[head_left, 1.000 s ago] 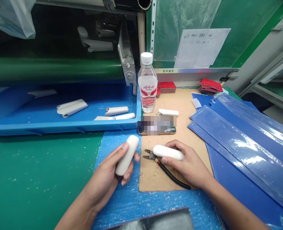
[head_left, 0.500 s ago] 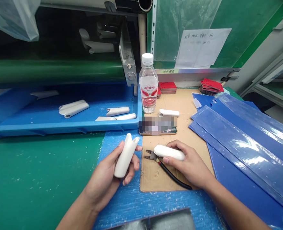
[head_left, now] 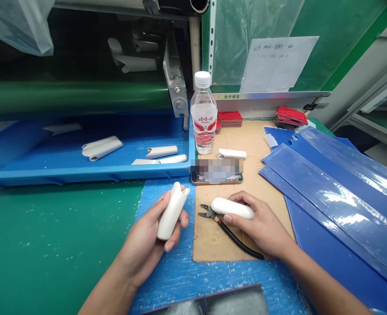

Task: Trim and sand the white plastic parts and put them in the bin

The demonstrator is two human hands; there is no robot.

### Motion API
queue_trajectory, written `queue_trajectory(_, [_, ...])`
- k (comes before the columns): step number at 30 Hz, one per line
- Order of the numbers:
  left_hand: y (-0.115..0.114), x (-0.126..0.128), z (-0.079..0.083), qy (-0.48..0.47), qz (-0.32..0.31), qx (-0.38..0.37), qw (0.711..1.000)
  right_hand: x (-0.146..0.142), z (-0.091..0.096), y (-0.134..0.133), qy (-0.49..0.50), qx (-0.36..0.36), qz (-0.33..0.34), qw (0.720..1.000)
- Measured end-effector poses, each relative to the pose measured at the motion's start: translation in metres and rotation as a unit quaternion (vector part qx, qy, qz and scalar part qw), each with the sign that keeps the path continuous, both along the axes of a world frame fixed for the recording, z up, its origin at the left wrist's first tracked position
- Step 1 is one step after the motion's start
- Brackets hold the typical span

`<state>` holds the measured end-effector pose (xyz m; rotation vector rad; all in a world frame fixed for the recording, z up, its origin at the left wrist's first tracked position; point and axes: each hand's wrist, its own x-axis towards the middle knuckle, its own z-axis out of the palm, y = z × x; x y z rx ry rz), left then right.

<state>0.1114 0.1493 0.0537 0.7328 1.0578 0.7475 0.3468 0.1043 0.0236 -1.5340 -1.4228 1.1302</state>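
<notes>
Two surfaces: a green bench top (head_left: 49,249) fills the lower left, and a blue mat (head_left: 167,280) lies under the hands.
Right side: several long blue plastic sheets (head_left: 327,188) overlap in a slanted pile, just beside the cardboard.
Back left: a blue tray (head_left: 81,173) holds loose white shells (head_left: 101,148), lying on their sides.
Work area: a cardboard sheet (head_left: 213,245) lies on the mat, with stacks of red pads (head_left: 229,119) at its far edge.
Far middle: a plastic water bottle (head_left: 203,116) stands upright, and a phone (head_left: 217,183), mostly blurred, lies flat beyond the hands. A white shell (head_left: 231,154) rests near the phone.
Left hand (head_left: 144,227): clenched around a white molded part (head_left: 172,211), fingers curled behind it and thumb along its side, over the blue mat.
Left part's axis: tilted steeply, split end pointing up and away to the right, rounded end down toward the palm.
Right hand (head_left: 259,227): grasping a second white molded part (head_left: 232,208) from above, fingers over its top, above the cardboard.
Right part's axis: almost level, running left to right, one rounded end pointing left.
Nearest the right hand: black-handled diagonal cutters (head_left: 209,212) lie on the cardboard, jaws pointing left, just beyond the part's left end and under the fingers. Whether they touch, I cannot tell.
</notes>
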Motion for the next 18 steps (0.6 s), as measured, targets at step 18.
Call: queue_trajectory(18, [-0.0006, -0.0013, -0.0016, 0.006, 0.002, 0.003, 1.000, -0.0016, 0.0024, 0.0003, -0.012, 0.001, -0.002, 1.000])
